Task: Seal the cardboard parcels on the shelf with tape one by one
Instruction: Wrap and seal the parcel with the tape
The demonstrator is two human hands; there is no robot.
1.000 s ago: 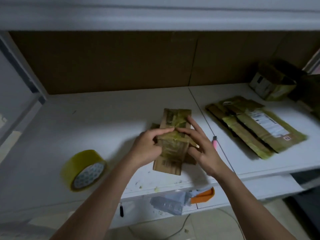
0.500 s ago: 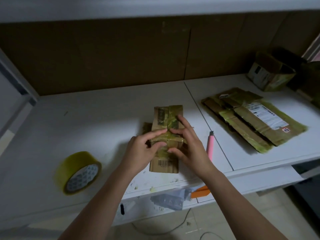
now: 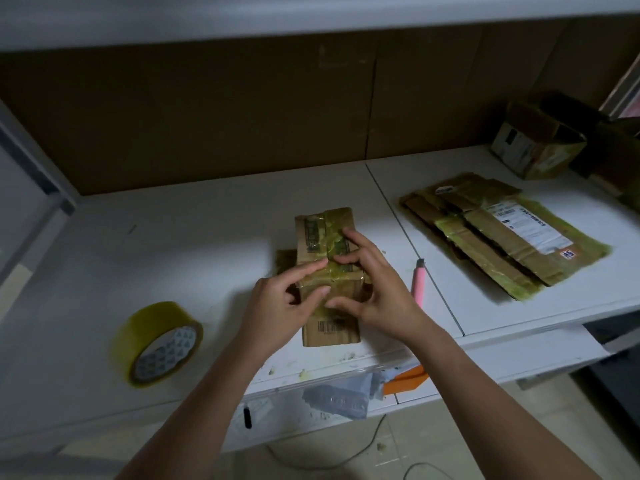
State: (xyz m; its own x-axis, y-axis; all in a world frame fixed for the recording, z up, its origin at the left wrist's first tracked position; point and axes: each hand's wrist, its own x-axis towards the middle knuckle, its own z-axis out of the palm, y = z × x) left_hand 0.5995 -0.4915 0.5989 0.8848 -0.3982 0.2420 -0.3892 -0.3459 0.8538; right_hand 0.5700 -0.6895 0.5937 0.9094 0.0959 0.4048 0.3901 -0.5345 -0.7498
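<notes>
A small brown cardboard parcel (image 3: pixel 317 237), wrapped with yellowish tape, lies on the white shelf (image 3: pixel 194 244) in the middle of the view. My left hand (image 3: pixel 277 306) presses on the tape band across the parcel, index finger on top and thumb on the near face. My right hand (image 3: pixel 379 289) presses from the other side, its fingers spread over the top and its thumb on the near face. A roll of yellowish tape (image 3: pixel 159 344) leans on the shelf to the left, apart from both hands.
A pink cutter (image 3: pixel 418 282) lies just right of my right hand. Flattened taped cardboard parcels (image 3: pixel 502 237) lie on the right shelf panel, with a small taped box (image 3: pixel 536 147) behind them. Brown board backs the shelf. Plastic bags and an orange thing (image 3: pixel 405 377) sit below the front edge.
Both hands went from holding the tape strip over the parcel to pressing it flat on the top and near face. The right hand shifted off the pink cutter.
</notes>
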